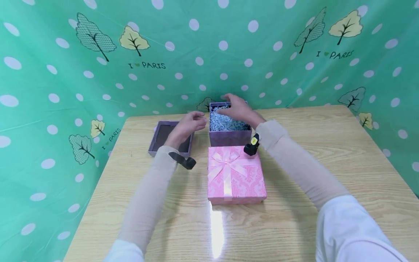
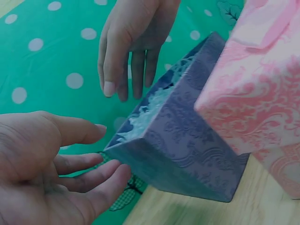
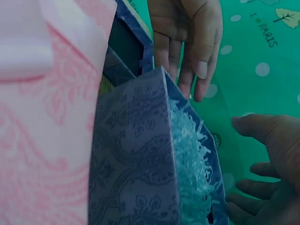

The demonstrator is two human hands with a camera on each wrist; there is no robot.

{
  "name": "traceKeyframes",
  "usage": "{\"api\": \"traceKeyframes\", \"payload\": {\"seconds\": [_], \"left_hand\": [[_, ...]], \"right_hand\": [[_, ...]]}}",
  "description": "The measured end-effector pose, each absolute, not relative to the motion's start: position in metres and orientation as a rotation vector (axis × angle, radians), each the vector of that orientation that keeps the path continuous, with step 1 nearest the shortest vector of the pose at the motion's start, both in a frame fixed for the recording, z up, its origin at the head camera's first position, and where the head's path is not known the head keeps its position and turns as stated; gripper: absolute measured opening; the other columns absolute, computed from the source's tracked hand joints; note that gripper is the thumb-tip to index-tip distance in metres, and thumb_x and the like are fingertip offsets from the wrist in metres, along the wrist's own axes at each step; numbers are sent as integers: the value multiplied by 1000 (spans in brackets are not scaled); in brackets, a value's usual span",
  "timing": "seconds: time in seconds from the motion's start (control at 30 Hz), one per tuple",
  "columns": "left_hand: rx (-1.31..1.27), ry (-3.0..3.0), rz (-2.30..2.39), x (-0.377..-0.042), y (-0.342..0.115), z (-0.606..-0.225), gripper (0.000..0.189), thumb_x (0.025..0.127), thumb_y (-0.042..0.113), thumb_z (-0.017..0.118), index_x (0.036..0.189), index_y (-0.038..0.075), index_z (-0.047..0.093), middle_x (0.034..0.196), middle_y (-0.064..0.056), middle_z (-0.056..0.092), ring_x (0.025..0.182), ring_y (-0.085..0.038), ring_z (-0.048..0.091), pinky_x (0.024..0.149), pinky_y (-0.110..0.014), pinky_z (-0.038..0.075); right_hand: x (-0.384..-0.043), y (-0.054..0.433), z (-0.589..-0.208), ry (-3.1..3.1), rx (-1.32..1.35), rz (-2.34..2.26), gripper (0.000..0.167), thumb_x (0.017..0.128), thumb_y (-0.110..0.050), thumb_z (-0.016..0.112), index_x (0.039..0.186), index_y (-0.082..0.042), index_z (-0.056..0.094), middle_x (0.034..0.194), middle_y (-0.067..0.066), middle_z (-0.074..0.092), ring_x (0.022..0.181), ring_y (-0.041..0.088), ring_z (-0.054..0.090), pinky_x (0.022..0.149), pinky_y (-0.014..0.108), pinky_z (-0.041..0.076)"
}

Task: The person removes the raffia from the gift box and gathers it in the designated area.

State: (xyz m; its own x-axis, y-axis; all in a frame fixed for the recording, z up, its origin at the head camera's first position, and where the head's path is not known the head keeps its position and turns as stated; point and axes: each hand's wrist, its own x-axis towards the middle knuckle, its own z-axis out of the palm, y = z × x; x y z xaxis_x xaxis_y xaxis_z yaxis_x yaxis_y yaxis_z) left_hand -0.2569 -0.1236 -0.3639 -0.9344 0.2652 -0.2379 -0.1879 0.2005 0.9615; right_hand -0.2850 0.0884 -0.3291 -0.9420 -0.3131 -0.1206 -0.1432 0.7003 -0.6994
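Purple patterned card forms the box (image 1: 230, 139) at the back of the wooden table (image 1: 314, 145), uncovered and filled with blue shredded paper (image 1: 226, 123). Its left wall has the left hand (image 1: 189, 126) just beside it, fingers slightly bent and parted, thumb held away from them, nothing in the grasp. Whether those fingertips meet the wall, I cannot tell. Over the box hangs the right hand (image 1: 240, 110), thumb and fingers well apart and pointing down, likewise holding nothing; contact with the rim or the paper is unclear.

Nearer the person, directly in front of the purple box, sits a closed pink gift box (image 1: 247, 183) with a ribbon bow (image 1: 226, 163). Left of the purple box and apart from it lies a shallow purple tray (image 1: 165, 135), dark inside, partly covered by the left forearm. Green dotted cloth (image 1: 196, 43) hangs behind.
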Motion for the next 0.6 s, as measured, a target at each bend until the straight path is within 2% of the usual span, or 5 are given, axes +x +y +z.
{"api": "traceKeyframes", "payload": {"seconds": [0.2, 0.47, 0.6], "left_hand": [[44, 2093, 1765, -260, -116, -368, 54, 94, 2, 56, 143, -5, 33, 140, -22, 43, 127, -32, 49, 107, -36, 43], [41, 2118, 1741, -261, -113, -371, 53, 93, 0, 56, 143, 0, 37, 135, -19, 48, 119, -28, 53, 105, -36, 45], [58, 2095, 1749, -260, -113, -372, 55, 93, -1, 55, 145, 2, 36, 136, -19, 47, 120, -28, 52, 105, -37, 45]], "right_hand": [[-288, 95, -334, 2665, -315, -1033, 79, 89, -40, 66, 149, -6, 27, 150, 16, 36, 137, 33, 36, 110, 45, 38], [-292, 100, -343, 2643, -341, -910, 83, 87, -43, 67, 148, -4, 27, 152, 16, 33, 139, 33, 32, 113, 46, 33], [-295, 101, -349, 2586, -335, -888, 89, 86, -45, 67, 151, -4, 21, 155, 16, 27, 142, 33, 27, 115, 46, 29]]}}
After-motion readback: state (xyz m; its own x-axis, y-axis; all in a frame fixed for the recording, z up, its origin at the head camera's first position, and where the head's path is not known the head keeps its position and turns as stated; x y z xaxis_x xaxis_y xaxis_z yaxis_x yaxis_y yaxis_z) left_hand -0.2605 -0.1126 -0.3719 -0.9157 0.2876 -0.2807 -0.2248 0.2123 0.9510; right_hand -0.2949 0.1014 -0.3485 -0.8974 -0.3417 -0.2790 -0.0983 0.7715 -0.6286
